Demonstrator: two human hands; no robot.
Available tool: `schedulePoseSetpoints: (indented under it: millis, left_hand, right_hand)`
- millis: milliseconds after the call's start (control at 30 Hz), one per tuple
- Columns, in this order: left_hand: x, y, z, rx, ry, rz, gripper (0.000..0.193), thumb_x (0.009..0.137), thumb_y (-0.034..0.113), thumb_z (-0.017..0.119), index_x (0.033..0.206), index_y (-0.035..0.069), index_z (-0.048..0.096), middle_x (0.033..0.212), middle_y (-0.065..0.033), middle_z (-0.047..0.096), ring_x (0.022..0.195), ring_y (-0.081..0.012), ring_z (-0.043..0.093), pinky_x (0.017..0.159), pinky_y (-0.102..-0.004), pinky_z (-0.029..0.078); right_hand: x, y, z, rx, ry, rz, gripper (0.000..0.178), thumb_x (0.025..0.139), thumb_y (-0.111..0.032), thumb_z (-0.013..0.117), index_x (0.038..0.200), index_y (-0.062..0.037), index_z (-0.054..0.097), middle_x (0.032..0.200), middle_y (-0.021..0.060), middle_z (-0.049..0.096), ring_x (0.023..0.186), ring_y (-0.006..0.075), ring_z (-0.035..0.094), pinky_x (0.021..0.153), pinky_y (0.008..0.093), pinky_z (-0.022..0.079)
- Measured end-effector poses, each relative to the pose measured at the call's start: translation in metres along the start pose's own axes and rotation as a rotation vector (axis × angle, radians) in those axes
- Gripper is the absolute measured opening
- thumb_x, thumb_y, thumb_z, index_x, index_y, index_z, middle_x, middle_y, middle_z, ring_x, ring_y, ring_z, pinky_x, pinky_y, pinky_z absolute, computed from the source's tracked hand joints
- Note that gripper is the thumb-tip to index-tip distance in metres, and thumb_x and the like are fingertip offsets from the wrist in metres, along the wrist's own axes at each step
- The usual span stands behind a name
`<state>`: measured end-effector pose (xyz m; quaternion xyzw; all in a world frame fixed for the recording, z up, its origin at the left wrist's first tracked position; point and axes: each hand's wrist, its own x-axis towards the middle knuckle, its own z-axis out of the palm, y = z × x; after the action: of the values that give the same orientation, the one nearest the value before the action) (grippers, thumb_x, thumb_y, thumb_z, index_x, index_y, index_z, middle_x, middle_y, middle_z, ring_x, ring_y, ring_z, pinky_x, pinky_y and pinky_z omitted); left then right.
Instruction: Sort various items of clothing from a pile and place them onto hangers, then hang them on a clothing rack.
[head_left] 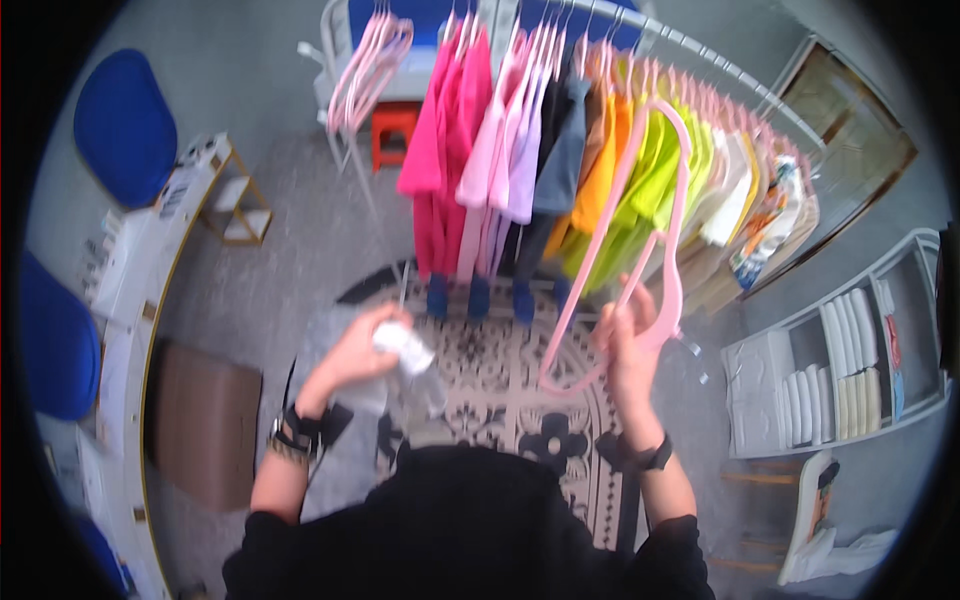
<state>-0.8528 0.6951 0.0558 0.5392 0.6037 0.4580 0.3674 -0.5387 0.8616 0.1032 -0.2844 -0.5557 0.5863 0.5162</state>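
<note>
My right hand (632,350) is closed round a pink clothes hanger (672,290), held up tilted in front of the hanging clothes. A small clear tag or strip dangles near its lower right end. To the left, my left hand (362,345) grips a crumpled white bundle (403,346), and see-through plastic seems to hang below it. Blur hides exactly what the bundle is. Ahead of both hands stands a clothes rack (720,62) of garments, running from bright pink tops (440,165) through lilac, black, orange and lime green tops (655,190) to whites and prints.
Several bare pink hangers (365,75) hang at the rack's left end, near a red stool (392,135). A long white counter (125,290) and a brown seat (208,425) line the left. Shelves of folded cloth (845,340) stand right. A patterned rug (480,345) covers the floor.
</note>
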Motion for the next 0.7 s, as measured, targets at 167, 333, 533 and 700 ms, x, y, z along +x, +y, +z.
schedulePoseSetpoints:
  millis: [167, 333, 533, 700]
  left_hand:
    - [0.028, 0.038, 0.055, 0.192, 0.117, -0.022, 0.016, 0.085, 0.014, 0.065, 0.095, 0.003, 0.060, 0.083, -0.0008, 0.062, 0.081, -0.0085, 0.057, 0.074, -0.0273, 0.048]
    - [0.041, 0.078, 0.099, 0.356, 0.226, 0.121, 0.018, 0.096, 0.019, 0.060, 0.093, 0.003, 0.053, 0.078, -0.0043, 0.058, 0.078, -0.0108, 0.053, 0.070, -0.0295, 0.045]
    - [0.042, 0.112, 0.131, 0.333, 0.135, 0.112, 0.019, 0.098, 0.020, 0.056, 0.098, 0.003, 0.048, 0.078, -0.0076, 0.056, 0.077, -0.0127, 0.053, 0.071, -0.0304, 0.044]
    - [0.046, 0.130, 0.134, 0.353, 0.021, 0.177, 0.022, 0.099, 0.023, 0.056, 0.098, 0.003, 0.049, 0.075, -0.0133, 0.057, 0.070, -0.0221, 0.057, 0.067, -0.0343, 0.044]
  right_hand:
    - [-0.042, 0.004, -0.103, -0.323, -0.148, 0.305, 0.021, 0.093, -0.010, 0.065, 0.106, 0.0056, 0.068, 0.073, 0.0065, 0.066, 0.057, 0.0086, 0.058, 0.053, 0.0215, 0.047]
    - [-0.090, 0.031, -0.193, -0.269, -0.231, 0.364, 0.019, 0.091, -0.007, 0.066, 0.104, 0.0059, 0.070, 0.071, 0.0077, 0.067, 0.056, 0.0099, 0.060, 0.050, 0.0220, 0.047]
    - [-0.119, 0.044, -0.215, -0.341, -0.306, 0.451, 0.015, 0.089, -0.006, 0.068, 0.100, 0.0027, 0.073, 0.068, 0.0063, 0.068, 0.052, 0.0070, 0.058, 0.048, 0.0210, 0.045]
    - [-0.114, 0.048, -0.192, -0.208, -0.333, 0.340, 0.015, 0.089, -0.007, 0.068, 0.098, 0.0048, 0.072, 0.070, 0.0078, 0.069, 0.054, 0.0102, 0.060, 0.050, 0.0219, 0.047]
